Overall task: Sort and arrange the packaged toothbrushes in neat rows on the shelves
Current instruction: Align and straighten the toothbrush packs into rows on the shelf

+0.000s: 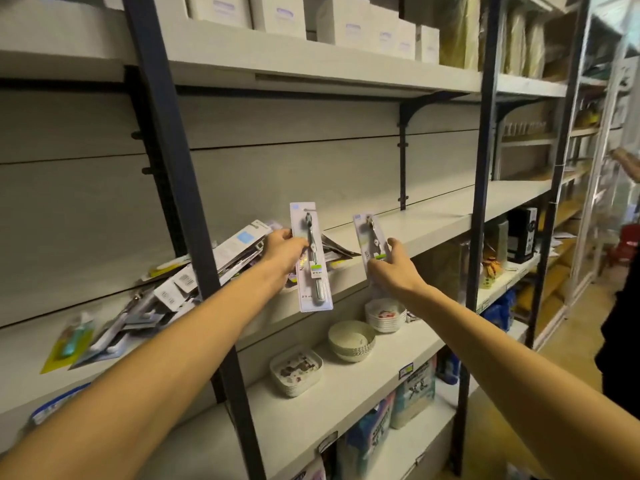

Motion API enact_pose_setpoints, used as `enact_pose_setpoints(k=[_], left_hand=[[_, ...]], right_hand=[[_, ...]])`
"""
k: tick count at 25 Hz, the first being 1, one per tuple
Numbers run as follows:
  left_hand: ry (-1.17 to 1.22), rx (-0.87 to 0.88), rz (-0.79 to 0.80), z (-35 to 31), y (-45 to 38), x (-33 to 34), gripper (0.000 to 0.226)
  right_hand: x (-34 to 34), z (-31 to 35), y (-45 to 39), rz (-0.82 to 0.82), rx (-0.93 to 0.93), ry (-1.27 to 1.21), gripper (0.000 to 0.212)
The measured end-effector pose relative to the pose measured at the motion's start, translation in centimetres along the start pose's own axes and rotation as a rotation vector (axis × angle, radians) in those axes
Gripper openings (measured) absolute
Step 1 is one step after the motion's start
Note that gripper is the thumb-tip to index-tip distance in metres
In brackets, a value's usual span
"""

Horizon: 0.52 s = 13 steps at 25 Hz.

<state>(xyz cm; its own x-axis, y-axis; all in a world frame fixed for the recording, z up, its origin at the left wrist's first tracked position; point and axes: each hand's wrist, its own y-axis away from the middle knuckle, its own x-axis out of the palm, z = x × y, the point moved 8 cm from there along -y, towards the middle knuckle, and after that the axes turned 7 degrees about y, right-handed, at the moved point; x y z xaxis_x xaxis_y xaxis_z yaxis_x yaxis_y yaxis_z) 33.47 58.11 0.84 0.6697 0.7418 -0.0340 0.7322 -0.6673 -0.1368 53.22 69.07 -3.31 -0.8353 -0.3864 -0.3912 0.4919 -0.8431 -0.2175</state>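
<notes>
At the front edge of the middle shelf [433, 216], both hands hold one packaged toothbrush each, upright. The left hand [282, 252] pinches a blister pack [311, 258] near its middle, thumb on the front face; the pack's lower end hangs below the shelf edge. The right hand [391, 268], at 3 o'clock from the left, grips a second pack [369, 240] by its lower half, fingers curled around it. The two packs stand near each other but apart. At 9 o'clock from the left hand, a loose pile of packaged toothbrushes [166, 289] lies unsorted on the same shelf, overlapping and tilted. On the shelf below, at 6 o'clock from the hands, stand stacked bowls [351, 341] and stacked square dishes [296, 370].
</notes>
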Motion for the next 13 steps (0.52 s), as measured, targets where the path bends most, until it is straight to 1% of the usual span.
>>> enact_pose_setpoints(k=[3,5,7,8,11,13], left_hand=[[-0.059,0.038,0.004,0.3,-3.8,2.4,0.044],[-0.075,0.067,0.039,0.3,-6.6,4.4,0.055],[-0.092,0.093,0.076,0.1,-9.1,6.1,0.057],[-0.101,0.091,0.092,0.2,-10.5,7.0,0.055],[-0.112,0.090,0.111,0.4,-13.6,8.8,0.050],[-0.108,0.080,0.102,1.1,-16.2,10.3,0.052]], right_hand=[[-0.8,-1.0,-3.6,-0.056,-0.003,0.041,0.048],[-1.4,-1.5,-6.6,-0.048,0.008,0.059,0.054],[-1.9,-1.6,-9.8,-0.031,0.014,0.104,0.065],[-2.5,-1.7,-11.4,-0.033,0.013,0.146,0.067],[-3.6,-1.1,-14.4,-0.040,-0.055,0.344,0.054],[-3.9,-1.7,-16.7,-0.027,-0.091,0.483,0.049]])
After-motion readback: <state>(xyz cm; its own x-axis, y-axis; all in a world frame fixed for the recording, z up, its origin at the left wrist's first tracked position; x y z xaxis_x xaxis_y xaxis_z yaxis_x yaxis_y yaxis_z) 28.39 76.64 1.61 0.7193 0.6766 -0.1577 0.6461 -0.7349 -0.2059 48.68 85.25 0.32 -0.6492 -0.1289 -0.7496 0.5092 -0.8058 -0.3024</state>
